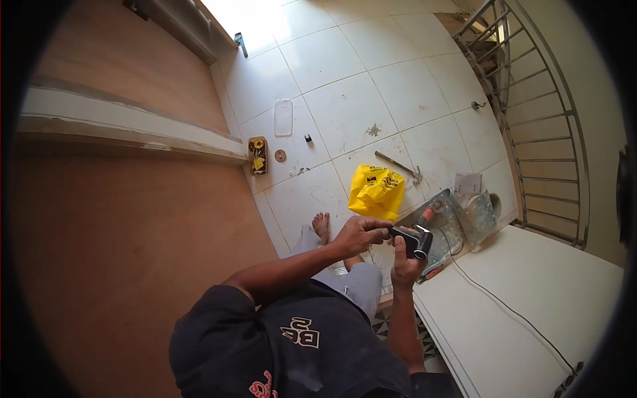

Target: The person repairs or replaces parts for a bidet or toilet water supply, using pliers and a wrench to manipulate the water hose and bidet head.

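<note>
Wrapped round a black and silver handheld device (413,243) is my right hand (406,265), its thumb on the near side. My left hand (363,235) reaches the device's left end with its fingers drawn together; what they pinch, if anything, is too small to make out. The device looks like a small power tool or camera, held above my lap. Just beyond my hands a yellow plastic bag (377,192) lies on the tiles.
A hammer (397,164) lies past the bag. Right of my hands are an open tool case (474,219), a red tool (430,212) and a white panel (531,292) crossed by a cable. A box of parts (258,156) stands left; a metal railing (544,132) bounds the right.
</note>
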The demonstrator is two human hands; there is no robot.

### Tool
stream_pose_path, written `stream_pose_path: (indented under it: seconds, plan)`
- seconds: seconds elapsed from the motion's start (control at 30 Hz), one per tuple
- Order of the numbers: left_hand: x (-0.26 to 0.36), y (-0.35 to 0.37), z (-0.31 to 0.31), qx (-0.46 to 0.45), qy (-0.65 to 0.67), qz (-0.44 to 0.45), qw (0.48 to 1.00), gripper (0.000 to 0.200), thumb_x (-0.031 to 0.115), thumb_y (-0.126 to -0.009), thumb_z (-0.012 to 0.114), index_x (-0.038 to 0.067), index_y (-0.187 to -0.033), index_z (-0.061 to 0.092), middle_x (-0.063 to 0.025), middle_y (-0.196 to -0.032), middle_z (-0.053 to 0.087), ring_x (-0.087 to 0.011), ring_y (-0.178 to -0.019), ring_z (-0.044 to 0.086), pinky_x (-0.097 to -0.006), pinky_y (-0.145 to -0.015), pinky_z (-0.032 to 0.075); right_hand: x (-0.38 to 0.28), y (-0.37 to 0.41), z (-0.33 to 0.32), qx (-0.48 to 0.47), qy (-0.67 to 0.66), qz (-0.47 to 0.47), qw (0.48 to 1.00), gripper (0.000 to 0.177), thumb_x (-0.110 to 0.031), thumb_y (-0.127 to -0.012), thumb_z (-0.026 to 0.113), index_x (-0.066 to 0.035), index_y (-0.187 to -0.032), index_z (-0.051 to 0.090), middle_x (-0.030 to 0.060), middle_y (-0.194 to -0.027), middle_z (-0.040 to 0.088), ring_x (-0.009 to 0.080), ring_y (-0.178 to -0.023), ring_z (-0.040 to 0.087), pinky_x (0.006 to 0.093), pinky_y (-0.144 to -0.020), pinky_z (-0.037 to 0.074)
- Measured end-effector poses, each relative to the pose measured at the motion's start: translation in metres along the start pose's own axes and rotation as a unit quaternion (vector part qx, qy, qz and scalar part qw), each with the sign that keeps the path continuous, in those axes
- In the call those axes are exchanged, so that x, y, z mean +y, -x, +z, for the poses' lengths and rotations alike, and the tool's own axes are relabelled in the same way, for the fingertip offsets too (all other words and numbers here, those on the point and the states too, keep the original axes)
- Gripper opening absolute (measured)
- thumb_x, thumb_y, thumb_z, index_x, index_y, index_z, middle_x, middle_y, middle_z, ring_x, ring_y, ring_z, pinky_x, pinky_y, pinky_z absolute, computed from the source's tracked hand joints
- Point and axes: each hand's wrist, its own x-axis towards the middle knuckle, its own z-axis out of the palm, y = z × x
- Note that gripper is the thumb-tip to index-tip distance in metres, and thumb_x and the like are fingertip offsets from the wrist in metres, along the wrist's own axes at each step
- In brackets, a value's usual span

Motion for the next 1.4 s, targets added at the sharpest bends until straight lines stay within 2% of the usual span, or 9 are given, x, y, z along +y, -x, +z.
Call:
stream_pose_path:
  seconds: [0.17, 0.2, 0.4, 0.6, 0.63, 0.7, 0.8, 1.1, 1.4]
  plan:
    - [0.001, -0.02, 0.115, -0.15, -0.091, -0.025, 0.984, 0.033, 0.02, -0.094, 0.075, 0.002, -0.121, 0.07, -0.0002, -0.094, 0.073, -0.0035, -0.077, 0.064, -0.0189, -0.06, 0.048, -0.015, 0.029, -0.117, 0.156, -0.183, 0.071, 0.968, 0.032, -0.007, -0.093, 0.071, 0.005, -0.12, 0.059, 0.0139, -0.105, 0.07, 0.0195, -0.085, 0.071, 0.0316, -0.078, 0.061]
    - [0.004, -0.02, 0.146, -0.163, -0.121, -0.049, 0.978, 0.031, 0.014, -0.096, 0.072, -0.002, -0.122, 0.068, -0.0056, -0.105, 0.073, -0.0114, -0.092, 0.068, -0.0272, -0.084, 0.057, -0.019, 0.037, -0.143, 0.187, -0.229, 0.084, 0.952, 0.032, -0.007, -0.093, 0.07, 0.005, -0.121, 0.059, 0.0142, -0.106, 0.07, 0.0205, -0.084, 0.072, 0.0325, -0.076, 0.062]
    - [-0.037, -0.016, 0.299, -0.255, -0.153, -0.007, 0.955, 0.029, 0.007, -0.094, 0.073, -0.004, -0.12, 0.067, -0.0074, -0.107, 0.072, -0.0127, -0.1, 0.068, -0.0283, -0.089, 0.055, -0.048, 0.084, -0.272, 0.267, -0.287, -0.001, 0.92, 0.035, -0.009, -0.094, 0.066, -0.001, -0.126, 0.056, 0.0205, -0.119, 0.067, 0.0261, -0.096, 0.072, 0.0359, -0.081, 0.062]
    - [-0.062, -0.01, 0.381, -0.312, -0.215, 0.043, 0.924, 0.023, 0.007, -0.092, 0.074, -0.001, -0.113, 0.071, -0.0087, -0.107, 0.072, -0.0173, -0.099, 0.069, -0.0309, -0.089, 0.054, -0.049, 0.118, -0.344, 0.283, -0.385, -0.051, 0.877, 0.036, -0.013, -0.096, 0.063, 0.0, -0.128, 0.056, 0.0214, -0.122, 0.066, 0.0279, -0.104, 0.07, 0.0369, -0.084, 0.062]
    - [-0.063, -0.009, 0.392, -0.321, -0.228, 0.054, 0.918, 0.022, 0.007, -0.091, 0.075, 0.0, -0.112, 0.072, -0.0089, -0.106, 0.072, -0.0181, -0.097, 0.069, -0.0314, -0.088, 0.054, -0.047, 0.121, -0.351, 0.292, -0.386, -0.054, 0.874, 0.036, -0.013, -0.096, 0.063, 0.0, -0.128, 0.056, 0.0214, -0.122, 0.066, 0.0279, -0.104, 0.07, 0.0369, -0.084, 0.062]
    - [-0.058, -0.007, 0.409, -0.355, -0.331, 0.212, 0.848, 0.021, 0.009, -0.087, 0.078, 0.003, -0.107, 0.074, -0.0102, -0.102, 0.072, -0.0226, -0.093, 0.07, -0.0334, -0.085, 0.054, -0.042, 0.127, -0.357, 0.276, -0.471, -0.077, 0.834, 0.036, -0.014, -0.097, 0.063, -0.001, -0.129, 0.056, 0.022, -0.123, 0.066, 0.0279, -0.104, 0.071, 0.0363, -0.086, 0.062]
    - [-0.056, -0.004, 0.43, -0.384, -0.35, 0.289, 0.804, 0.023, 0.01, -0.083, 0.081, 0.004, -0.105, 0.075, -0.0115, -0.099, 0.072, -0.0246, -0.092, 0.071, -0.0343, -0.082, 0.055, -0.034, 0.133, -0.363, 0.249, -0.553, -0.104, 0.788, 0.036, -0.015, -0.098, 0.061, 0.0, -0.131, 0.056, 0.0202, -0.124, 0.066, 0.0278, -0.107, 0.07, 0.0373, -0.089, 0.061]
    - [-0.058, -0.007, 0.453, -0.423, -0.291, 0.387, 0.766, 0.032, 0.014, -0.076, 0.086, 0.007, -0.106, 0.076, -0.0091, -0.095, 0.071, -0.0241, -0.086, 0.069, -0.0348, -0.075, 0.056, -0.042, 0.13, -0.356, 0.178, -0.716, -0.132, 0.662, 0.037, -0.022, -0.101, 0.059, -0.003, -0.132, 0.058, 0.0112, -0.125, 0.067, 0.0217, -0.114, 0.066, 0.0372, -0.095, 0.056]
    - [-0.046, -0.023, 0.467, -0.481, -0.32, 0.456, 0.677, 0.035, 0.02, -0.07, 0.088, 0.01, -0.101, 0.077, -0.0061, -0.104, 0.066, -0.0225, -0.093, 0.065, -0.036, -0.076, 0.053, -0.057, 0.113, -0.327, 0.219, -0.756, -0.188, 0.587, 0.04, -0.032, -0.102, 0.056, -0.006, -0.132, 0.058, 0.0036, -0.123, 0.066, 0.0113, -0.117, 0.06, 0.0308, -0.096, 0.052]
